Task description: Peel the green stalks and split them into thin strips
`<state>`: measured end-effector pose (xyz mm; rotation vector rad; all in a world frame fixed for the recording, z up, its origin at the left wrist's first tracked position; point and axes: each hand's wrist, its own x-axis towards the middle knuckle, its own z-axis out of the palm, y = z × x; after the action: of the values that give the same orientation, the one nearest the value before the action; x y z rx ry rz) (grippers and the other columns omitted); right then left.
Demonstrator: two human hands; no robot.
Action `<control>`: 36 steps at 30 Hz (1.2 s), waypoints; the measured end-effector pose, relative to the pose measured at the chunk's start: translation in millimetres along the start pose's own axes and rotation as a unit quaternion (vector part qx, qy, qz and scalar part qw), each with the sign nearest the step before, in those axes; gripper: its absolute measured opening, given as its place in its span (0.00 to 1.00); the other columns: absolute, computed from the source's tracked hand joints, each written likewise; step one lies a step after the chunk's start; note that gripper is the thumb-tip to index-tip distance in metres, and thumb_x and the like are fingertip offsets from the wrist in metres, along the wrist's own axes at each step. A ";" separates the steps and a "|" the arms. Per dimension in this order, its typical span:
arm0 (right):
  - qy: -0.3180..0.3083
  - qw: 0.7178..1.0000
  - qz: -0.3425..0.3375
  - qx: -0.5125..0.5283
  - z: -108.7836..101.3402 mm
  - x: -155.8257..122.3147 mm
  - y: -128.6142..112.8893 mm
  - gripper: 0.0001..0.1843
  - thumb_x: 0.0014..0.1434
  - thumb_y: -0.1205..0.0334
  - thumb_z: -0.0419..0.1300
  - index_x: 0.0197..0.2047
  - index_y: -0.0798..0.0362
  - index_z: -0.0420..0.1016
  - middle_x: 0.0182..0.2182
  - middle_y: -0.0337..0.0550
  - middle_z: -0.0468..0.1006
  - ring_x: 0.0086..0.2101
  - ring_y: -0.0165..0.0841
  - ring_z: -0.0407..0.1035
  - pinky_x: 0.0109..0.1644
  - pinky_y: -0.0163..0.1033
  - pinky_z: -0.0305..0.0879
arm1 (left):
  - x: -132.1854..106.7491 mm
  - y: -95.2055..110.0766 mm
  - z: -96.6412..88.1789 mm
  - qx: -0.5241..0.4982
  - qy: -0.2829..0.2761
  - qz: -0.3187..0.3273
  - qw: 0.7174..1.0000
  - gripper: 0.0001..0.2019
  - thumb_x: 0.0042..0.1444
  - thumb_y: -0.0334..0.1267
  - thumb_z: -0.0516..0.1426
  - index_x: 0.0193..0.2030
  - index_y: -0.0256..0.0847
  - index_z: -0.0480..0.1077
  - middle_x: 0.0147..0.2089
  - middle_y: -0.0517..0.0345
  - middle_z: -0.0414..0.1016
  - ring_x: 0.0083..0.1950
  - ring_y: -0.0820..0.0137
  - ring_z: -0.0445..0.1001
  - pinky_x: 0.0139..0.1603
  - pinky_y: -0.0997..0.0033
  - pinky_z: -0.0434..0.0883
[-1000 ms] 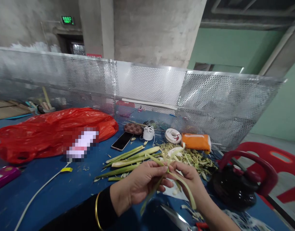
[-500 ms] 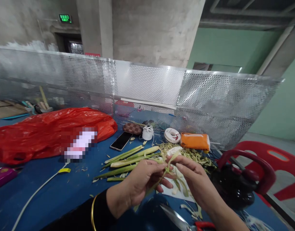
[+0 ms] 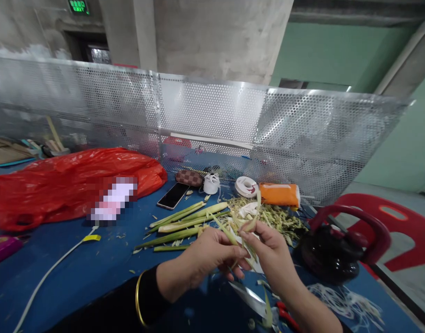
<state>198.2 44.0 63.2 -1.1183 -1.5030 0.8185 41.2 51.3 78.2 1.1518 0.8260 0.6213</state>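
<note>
Pale green plant strips [image 3: 226,230] fan out between my two hands over the blue table [image 3: 104,273]. My left hand [image 3: 214,252] pinches them from the left with its fingers curled. A thin strip rises from the fingertips of my right hand [image 3: 269,243], which are closed on the strips close to the left ones. Fingers hide part of the bundle. Left of the hands lie several long green stalks [image 3: 187,223]. Behind the right hand is a heap of dry plant scraps [image 3: 280,219]. Below the hands, a metal blade [image 3: 249,297] lies near red handles [image 3: 286,314].
A black kettle [image 3: 332,259] with a dark red handle stands on the right, near white strings [image 3: 347,303]. Toward the back are a phone [image 3: 173,195], checkered pouch [image 3: 189,178], white spool [image 3: 247,187] and orange packet [image 3: 280,195]. A red plastic bag [image 3: 70,185] covers the left.
The view has tilted slightly downward. The strips between my hands have turned, and their ends now point up to the left and upward. Both hands still grip them.
</note>
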 end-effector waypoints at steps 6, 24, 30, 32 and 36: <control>0.078 0.982 -0.095 -0.142 -12.0 2.5 -7.5 0.06 0.59 0.59 0.58 0.34 0.52 0.74 0.32 0.42 0.76 0.35 0.36 0.69 0.41 0.39 0.63 | 2.8 -0.3 -1.1 -0.083 0.076 0.017 0.993 0.12 0.44 0.42 0.66 0.30 0.33 0.78 0.30 0.51 0.80 0.32 0.71 0.77 0.39 0.73 0.69; -0.002 0.998 -0.039 -0.057 26.0 -20.4 4.5 0.15 0.60 0.53 0.57 0.27 0.52 0.74 0.26 0.40 0.75 0.32 0.35 0.71 0.39 0.34 0.66 | 1.2 5.3 -0.8 -0.166 0.108 0.139 0.970 0.09 0.37 0.36 0.68 0.27 0.33 0.78 0.32 0.51 0.79 0.35 0.70 0.73 0.41 0.73 0.66; -0.007 0.996 -0.054 -0.068 23.7 -23.7 -6.9 0.15 0.60 0.54 0.56 0.25 0.52 0.69 0.26 0.38 0.73 0.31 0.33 0.67 0.38 0.33 0.63 | 0.8 7.6 -2.6 -0.170 0.101 0.144 0.970 0.08 0.37 0.35 0.67 0.26 0.34 0.77 0.31 0.53 0.79 0.34 0.70 0.73 0.40 0.73 0.65; -0.012 0.995 -0.066 -0.073 23.8 -24.2 -8.7 0.15 0.60 0.54 0.56 0.24 0.52 0.67 0.26 0.38 0.72 0.30 0.33 0.66 0.37 0.32 0.62 | 0.8 7.7 -2.7 -0.170 0.105 0.140 0.970 0.09 0.36 0.35 0.68 0.26 0.34 0.76 0.29 0.54 0.78 0.33 0.70 0.73 0.39 0.72 0.65; -0.015 0.991 -0.096 -0.095 24.7 -23.9 -10.2 0.16 0.61 0.55 0.55 0.23 0.51 0.66 0.23 0.37 0.69 0.27 0.32 0.65 0.33 0.33 0.63 | 0.2 9.1 -1.3 -0.187 0.125 0.125 0.966 0.11 0.32 0.33 0.69 0.26 0.35 0.76 0.29 0.55 0.78 0.32 0.71 0.73 0.39 0.72 0.66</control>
<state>172.3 19.5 59.0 -1.0822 -1.7118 0.5713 40.1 54.8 86.7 0.8439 0.7386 1.0998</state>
